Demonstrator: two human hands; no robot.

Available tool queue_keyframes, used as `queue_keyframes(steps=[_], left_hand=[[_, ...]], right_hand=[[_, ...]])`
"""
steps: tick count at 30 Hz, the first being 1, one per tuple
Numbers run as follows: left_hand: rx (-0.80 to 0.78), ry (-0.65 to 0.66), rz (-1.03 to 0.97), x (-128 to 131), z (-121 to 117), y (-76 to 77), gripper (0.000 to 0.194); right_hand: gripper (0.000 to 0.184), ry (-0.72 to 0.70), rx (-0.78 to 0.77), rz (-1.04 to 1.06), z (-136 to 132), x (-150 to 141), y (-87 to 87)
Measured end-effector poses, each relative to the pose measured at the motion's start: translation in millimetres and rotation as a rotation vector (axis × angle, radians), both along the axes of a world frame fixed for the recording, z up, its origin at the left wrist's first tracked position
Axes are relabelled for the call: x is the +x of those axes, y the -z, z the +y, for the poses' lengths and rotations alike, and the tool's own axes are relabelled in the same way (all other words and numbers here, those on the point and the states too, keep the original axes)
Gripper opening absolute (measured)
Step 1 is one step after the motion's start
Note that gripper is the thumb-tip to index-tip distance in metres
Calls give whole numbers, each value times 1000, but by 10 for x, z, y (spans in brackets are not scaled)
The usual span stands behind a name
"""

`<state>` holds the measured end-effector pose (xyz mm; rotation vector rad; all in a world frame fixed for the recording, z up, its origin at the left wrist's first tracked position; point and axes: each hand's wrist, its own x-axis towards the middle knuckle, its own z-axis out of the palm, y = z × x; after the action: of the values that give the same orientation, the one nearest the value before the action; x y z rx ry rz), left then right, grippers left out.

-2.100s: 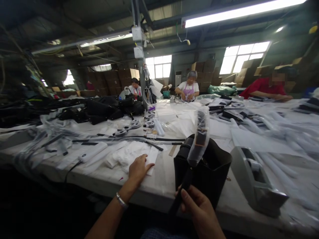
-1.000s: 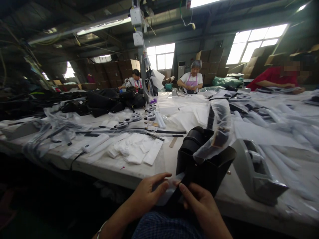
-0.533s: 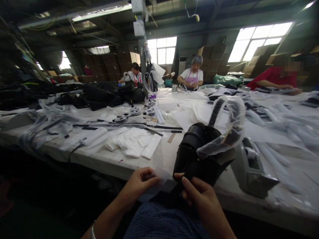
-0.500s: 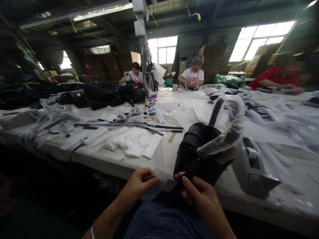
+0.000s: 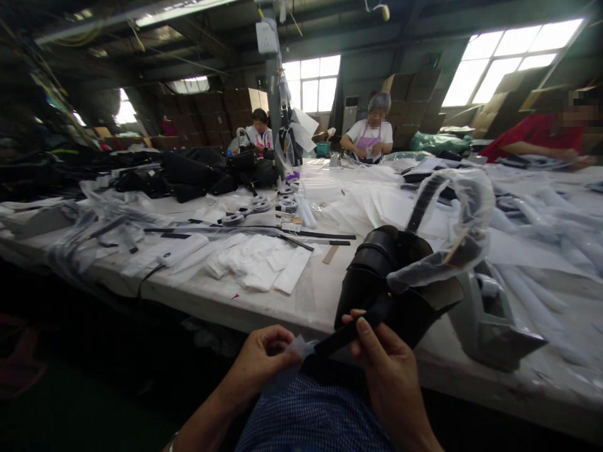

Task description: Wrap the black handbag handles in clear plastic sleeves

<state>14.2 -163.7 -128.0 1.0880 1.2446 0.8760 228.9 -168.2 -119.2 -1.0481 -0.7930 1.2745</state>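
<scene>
A black bag (image 5: 365, 267) stands at the table's front edge, its arched handle wrapped in clear plastic (image 5: 478, 207). My right hand (image 5: 384, 355) pinches a black strap (image 5: 340, 339) that runs from the bag down to the left. Between the thumb and fingers of my left hand (image 5: 266, 355) is a thin translucent sheet (image 5: 301, 346), gathered around the strap's lower end. How far the sheet covers the strap's tip is hard to make out. Both hands are closed, in front of the table edge and above my blue checked clothing.
Right of the bag stands a grey tape dispenser (image 5: 499, 320). White sheets (image 5: 257, 263), a white power strip (image 5: 183, 250) and black strips (image 5: 325, 235) lie on the table (image 5: 273, 307). Black bags (image 5: 198, 169) are piled at the back left. Several people work across the table.
The translucent sheet, spread flat before, is now bunched around the strap's end. More of the strap shows between my hands. The view has shifted slightly.
</scene>
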Motion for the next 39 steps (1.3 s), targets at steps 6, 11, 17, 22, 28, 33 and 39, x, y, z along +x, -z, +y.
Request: queue_keyframes(steps=[6, 11, 17, 22, 28, 33, 39], left_hand=[[-47, 2, -79, 8, -29, -26, 25], [-72, 27, -110, 27, -43, -42, 20], [-49, 64, -97, 16, -54, -29, 20], [-48, 31, -105, 13, -59, -21, 19], [-37, 28, -91, 23, -47, 31, 19], [-44, 15, -105, 41, -45, 40, 18], [-57, 11, -142, 48, -25, 28, 21]], right_hand=[[32, 62, 28, -1, 42, -81, -51], [32, 73, 26, 13, 60, -99, -26], [31, 80, 23, 26, 62, -102, -24], [31, 88, 26, 42, 54, -113, -26], [29, 87, 29, 41, 57, -114, -1], [29, 71, 31, 0, 63, -116, 49], [28, 44, 34, -17, 54, -108, 75]])
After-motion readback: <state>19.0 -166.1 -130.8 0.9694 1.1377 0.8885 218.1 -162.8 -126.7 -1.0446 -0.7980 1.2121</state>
